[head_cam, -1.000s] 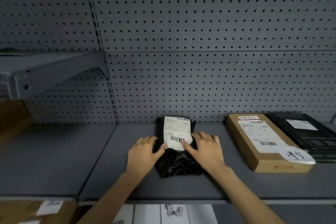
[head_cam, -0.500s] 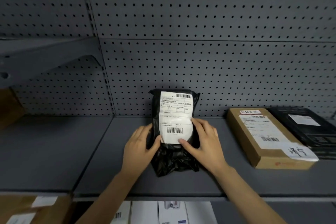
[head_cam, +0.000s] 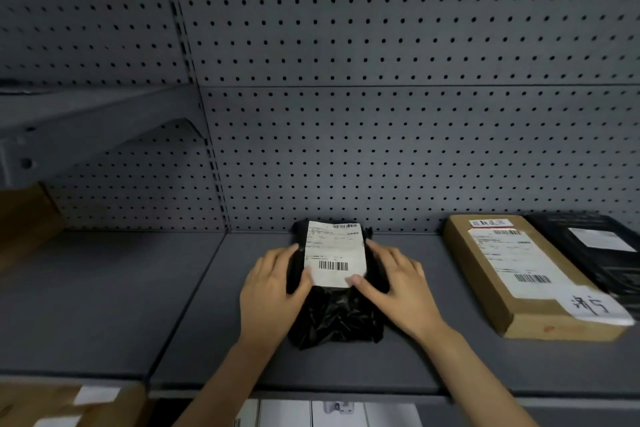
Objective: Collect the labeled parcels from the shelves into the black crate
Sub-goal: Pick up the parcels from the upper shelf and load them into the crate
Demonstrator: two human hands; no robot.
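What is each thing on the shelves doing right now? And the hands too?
black bag parcel: on the shelf, label facing up, held from both sides.
left hand: grips the bag's left edge.
right hand: grips the bag's right edge, thumb on the label.
brown box: lying flat, closed, labelled.
black flat parcel: lying flat beside the box, labelled.

A grey pegboard wall [head_cam: 381,80] is rising behind the grey metal shelf [head_cam: 104,305]. A shelf bracket [head_cam: 86,135] is jutting out above the shelf's left end, everything lying in dim light.
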